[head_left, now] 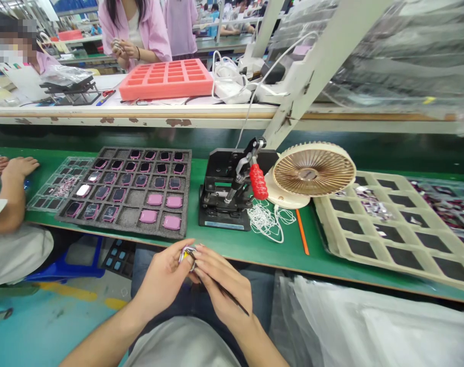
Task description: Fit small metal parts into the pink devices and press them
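Observation:
My left hand (166, 274) is closed around a small open watch case (187, 253) with something yellow inside it, held just in front of the bench edge. My right hand (227, 285) meets it from the other side, fingers closed on slim black tweezers (232, 296). Their back end sticks out past the palm; the tips are at the case, partly hidden by my fingers. Beyond my hands, a dark foam tray (130, 199) holds rows of pink-framed watches, some with dark screens up and several with the plain pink side up.
A black clamp press (226, 196) with a red handle (258, 182) stands ahead, beside a cream fan (314, 171) and tangled white cable (265, 219). An orange stick (302, 233) lies near a pale compartment tray (398, 224). A co-worker's hand (21, 167) rests at left.

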`<control>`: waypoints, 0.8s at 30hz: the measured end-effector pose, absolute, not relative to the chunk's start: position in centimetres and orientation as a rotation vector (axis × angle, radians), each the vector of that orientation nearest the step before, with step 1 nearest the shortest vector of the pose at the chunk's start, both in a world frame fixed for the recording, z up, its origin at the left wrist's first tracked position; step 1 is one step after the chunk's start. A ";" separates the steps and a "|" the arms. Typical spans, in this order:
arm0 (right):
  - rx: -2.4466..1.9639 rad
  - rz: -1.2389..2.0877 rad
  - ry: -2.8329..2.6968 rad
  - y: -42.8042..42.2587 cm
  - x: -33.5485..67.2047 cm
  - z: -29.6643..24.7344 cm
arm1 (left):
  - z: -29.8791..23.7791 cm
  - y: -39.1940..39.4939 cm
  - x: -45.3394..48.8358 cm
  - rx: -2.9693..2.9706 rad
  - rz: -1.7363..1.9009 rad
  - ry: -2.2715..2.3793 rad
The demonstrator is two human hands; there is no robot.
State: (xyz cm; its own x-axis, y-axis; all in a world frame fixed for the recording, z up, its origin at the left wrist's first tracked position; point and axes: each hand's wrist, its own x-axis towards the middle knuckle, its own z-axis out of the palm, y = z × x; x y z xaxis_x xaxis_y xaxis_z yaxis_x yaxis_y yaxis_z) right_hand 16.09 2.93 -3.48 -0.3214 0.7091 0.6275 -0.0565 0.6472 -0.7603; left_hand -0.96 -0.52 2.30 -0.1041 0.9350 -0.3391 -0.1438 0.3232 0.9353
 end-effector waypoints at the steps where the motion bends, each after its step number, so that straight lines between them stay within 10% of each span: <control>1: -0.527 0.849 -1.738 2.9 16.1 -3.5 | 2.3 -0.5 -1.0 0.817 1.097 1.363; 24: -0.644 0.995 -1.307 2.5 15.8 -4.6 | 0.9 0.2 -0.7 0.374 1.159 0.905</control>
